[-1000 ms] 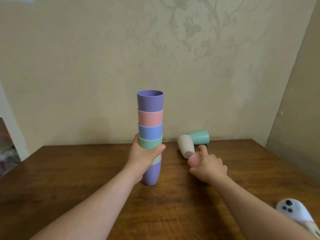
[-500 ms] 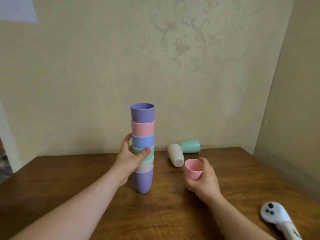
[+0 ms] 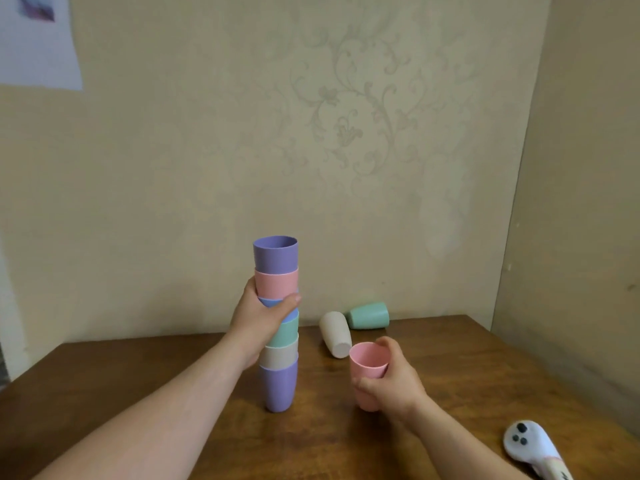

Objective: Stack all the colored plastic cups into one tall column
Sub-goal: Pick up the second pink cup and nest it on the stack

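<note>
A column of several nested cups [image 3: 277,341] stands upright on the wooden table [image 3: 138,382]; a purple cup [image 3: 275,253] tops it, with pink, blue, green, beige and purple below. My left hand [image 3: 259,313] grips the column around the blue cup, just under the pink one. To the right, my right hand [image 3: 394,382] holds a pink cup [image 3: 367,365] upright, mouth up, low over the table. Behind it a beige cup [image 3: 335,334] and a green cup [image 3: 369,315] lie on their sides near the wall.
A white handheld device with dark buttons [image 3: 530,448] lies at the table's front right. The wall runs close behind the table, with a side wall at the right. A sheet of paper [image 3: 38,39] hangs at the upper left.
My right hand picked the pink cup up from its side and turned it mouth up. My left hand slid higher up the column, from the green cup to the blue one.
</note>
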Available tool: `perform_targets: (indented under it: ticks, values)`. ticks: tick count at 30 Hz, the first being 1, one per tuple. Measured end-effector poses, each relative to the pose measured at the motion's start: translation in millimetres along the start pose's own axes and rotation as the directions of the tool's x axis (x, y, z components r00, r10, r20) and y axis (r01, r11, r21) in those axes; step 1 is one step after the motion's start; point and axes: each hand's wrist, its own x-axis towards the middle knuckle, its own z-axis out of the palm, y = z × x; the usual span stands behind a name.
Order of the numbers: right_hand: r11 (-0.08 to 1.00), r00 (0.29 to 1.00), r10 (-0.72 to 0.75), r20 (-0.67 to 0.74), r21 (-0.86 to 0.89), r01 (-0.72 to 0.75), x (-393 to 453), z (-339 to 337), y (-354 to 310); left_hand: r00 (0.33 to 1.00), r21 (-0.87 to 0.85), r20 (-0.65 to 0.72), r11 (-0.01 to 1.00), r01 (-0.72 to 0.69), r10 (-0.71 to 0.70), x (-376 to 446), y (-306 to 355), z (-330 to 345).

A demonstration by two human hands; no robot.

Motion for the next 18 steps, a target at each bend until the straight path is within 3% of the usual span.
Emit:
perform_targets:
  ticks: [7, 12, 18]
  values:
    - [0.920, 0.966, -0.201, -0.161, 0.309, 0.243, 16.7, -35.7, -117.1, 1.000, -0.029, -0.021, 1.000, -0.009, 0.008, -5.7, -5.2, 5.4]
    - [0.834, 0.894, -0.360, -0.267, 0.338, 0.437, 24.3, -40.7, -207.8, 1.000, 0.003, 0.001, 1.000, 0.004, -0.004, -9.0, 0.0, 5.7]
    - [0.814, 0.875, -0.462, -0.148, 0.320, 0.484, 22.2, -9.4, -259.9, 0.999, 0.040, 0.039, 0.999, 0.014, -0.016, -9.7, 0.5, 2.1]
